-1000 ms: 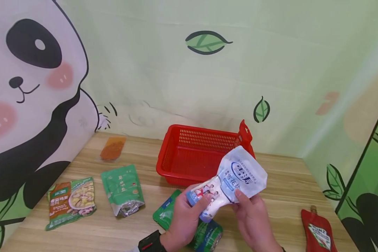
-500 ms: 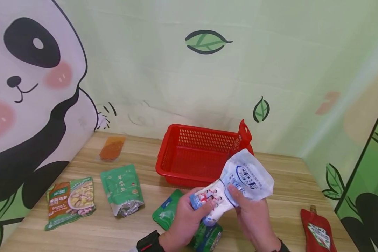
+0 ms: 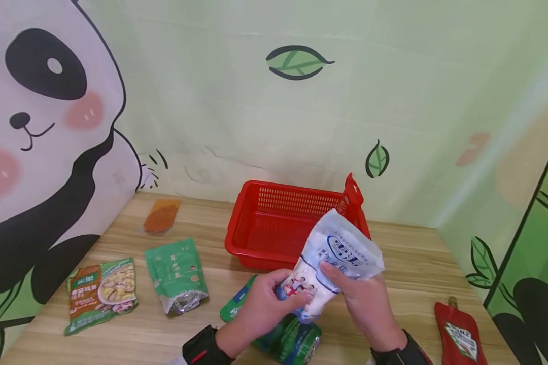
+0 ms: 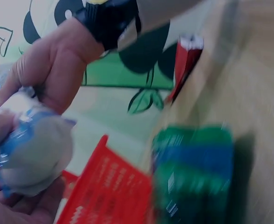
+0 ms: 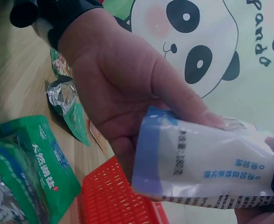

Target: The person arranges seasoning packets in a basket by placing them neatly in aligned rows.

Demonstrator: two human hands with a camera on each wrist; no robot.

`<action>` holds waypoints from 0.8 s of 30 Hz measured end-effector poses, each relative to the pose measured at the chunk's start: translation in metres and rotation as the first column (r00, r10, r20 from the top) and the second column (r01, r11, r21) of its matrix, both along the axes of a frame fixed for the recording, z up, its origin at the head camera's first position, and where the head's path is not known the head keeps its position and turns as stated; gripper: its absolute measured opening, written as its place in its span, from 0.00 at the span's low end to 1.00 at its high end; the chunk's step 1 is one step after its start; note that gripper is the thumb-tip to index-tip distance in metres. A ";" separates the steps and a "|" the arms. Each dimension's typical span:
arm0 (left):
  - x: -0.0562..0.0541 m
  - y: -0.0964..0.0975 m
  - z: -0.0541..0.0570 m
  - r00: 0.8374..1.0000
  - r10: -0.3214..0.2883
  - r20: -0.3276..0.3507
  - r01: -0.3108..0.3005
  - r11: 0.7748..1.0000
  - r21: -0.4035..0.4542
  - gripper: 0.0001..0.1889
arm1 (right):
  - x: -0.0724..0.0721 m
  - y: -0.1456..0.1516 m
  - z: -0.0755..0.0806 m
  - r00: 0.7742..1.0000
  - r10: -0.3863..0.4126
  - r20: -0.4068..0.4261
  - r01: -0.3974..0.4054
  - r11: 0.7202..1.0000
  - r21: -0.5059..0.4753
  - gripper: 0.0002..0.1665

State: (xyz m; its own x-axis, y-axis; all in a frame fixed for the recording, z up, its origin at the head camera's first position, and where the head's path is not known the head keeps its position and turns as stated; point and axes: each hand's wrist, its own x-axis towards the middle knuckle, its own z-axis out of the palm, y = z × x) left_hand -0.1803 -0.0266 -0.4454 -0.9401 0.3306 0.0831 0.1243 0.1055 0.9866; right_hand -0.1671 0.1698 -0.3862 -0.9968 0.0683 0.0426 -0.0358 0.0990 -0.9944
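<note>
A white and light-blue salt bag (image 3: 311, 256) is held up in both hands, in front of the red basket. My left hand (image 3: 266, 303) grips its lower end, thumb across the printed figures. The right hand (image 3: 367, 306) pinches the bag's right side, with its thumb on the front. From the right wrist view, the blue-edged end of the salt bag (image 5: 197, 158) lies in the left hand (image 5: 123, 79). In the left wrist view the bag's rounded base (image 4: 44, 154) shows between the hands. Beneath the hands lie green pouches (image 3: 287, 339), partly hidden by the left hand and forearm.
The red basket (image 3: 239, 243) stands at the back, a red packet (image 3: 352, 192) upright in its right corner. To the left lie a green pouch (image 3: 175, 271), a brown and green food bag (image 3: 101, 294) and an orange packet (image 3: 162, 215). A ketchup pouch (image 3: 460, 334) lies at right.
The salt bag first shifts slightly right, then swings back left and stands a little more upright. Both hands keep hold of it, and the left forearm has come farther left.
</note>
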 end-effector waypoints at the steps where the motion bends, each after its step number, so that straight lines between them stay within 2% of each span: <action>1: -0.002 -0.003 0.002 1.000 -0.017 -0.021 0.016 0.999 -0.044 0.22 | 0.000 0.000 0.001 1.000 0.006 0.004 -0.006 1.000 0.013 0.36; 3: -0.006 -0.008 0.006 0.995 -0.055 -0.087 0.043 0.990 -0.137 0.22 | -0.001 -0.001 0.005 1.000 0.021 0.008 -0.022 0.999 0.041 0.37; 5: -0.010 -0.015 0.012 0.982 -0.112 -0.155 0.076 0.972 -0.222 0.22 | -0.003 -0.003 0.009 0.999 0.043 -0.016 -0.041 0.997 0.066 0.38; 7: -0.017 -0.022 0.017 0.955 -0.182 -0.235 0.105 0.946 -0.306 0.24 | -0.005 -0.003 0.014 0.995 0.076 -0.072 -0.069 0.993 0.095 0.38; 9: -0.023 -0.029 0.022 0.919 -0.247 -0.306 0.115 0.913 -0.393 0.27 | -0.008 -0.004 0.019 0.985 0.106 -0.136 -0.089 0.988 0.127 0.37; 11: -0.030 -0.036 0.027 0.876 -0.300 -0.377 0.075 0.858 -0.508 0.31 | -0.012 -0.003 0.023 0.975 0.127 -0.182 -0.101 0.984 0.144 0.36; 12: -0.033 -0.039 0.028 0.855 -0.315 -0.412 0.035 0.828 -0.559 0.33 | -0.013 -0.003 0.025 0.975 0.128 -0.182 -0.101 0.984 0.147 0.36; 14: -0.041 -0.045 0.030 0.825 -0.328 -0.460 -0.061 0.758 -0.650 0.35 | -0.017 -0.002 0.028 0.977 0.123 -0.172 -0.097 0.984 0.152 0.36; 16: -0.051 -0.049 0.028 0.804 -0.328 -0.497 -0.166 0.677 -0.717 0.36 | -0.023 0.000 0.029 0.980 0.114 -0.161 -0.090 0.985 0.150 0.36; 19: -0.064 -0.052 0.021 0.800 -0.316 -0.511 -0.261 0.583 -0.769 0.34 | -0.030 0.003 0.030 0.984 0.097 -0.148 -0.071 0.983 0.170 0.36; 20: -0.067 -0.053 0.018 0.799 -0.314 -0.512 -0.279 0.561 -0.779 0.33 | -0.032 0.004 0.030 0.985 0.088 -0.146 -0.061 0.982 0.177 0.36; 22: -0.073 -0.053 0.012 0.800 -0.316 -0.511 -0.296 0.532 -0.793 0.30 | -0.034 0.006 0.032 0.987 0.074 -0.143 -0.047 0.982 0.185 0.35; 24: -0.078 -0.053 0.006 0.800 -0.321 -0.508 -0.303 0.515 -0.802 0.26 | -0.035 0.007 0.034 0.988 0.061 -0.139 -0.034 0.981 0.192 0.35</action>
State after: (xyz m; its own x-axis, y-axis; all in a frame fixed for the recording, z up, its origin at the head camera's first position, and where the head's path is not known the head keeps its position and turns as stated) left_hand -0.2578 -0.0792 -0.4396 -0.8086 0.5379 0.2383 0.5792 0.7988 0.1627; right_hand -0.2026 0.1767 -0.3518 -0.9812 -0.0017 0.1929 -0.1857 0.2791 -0.9421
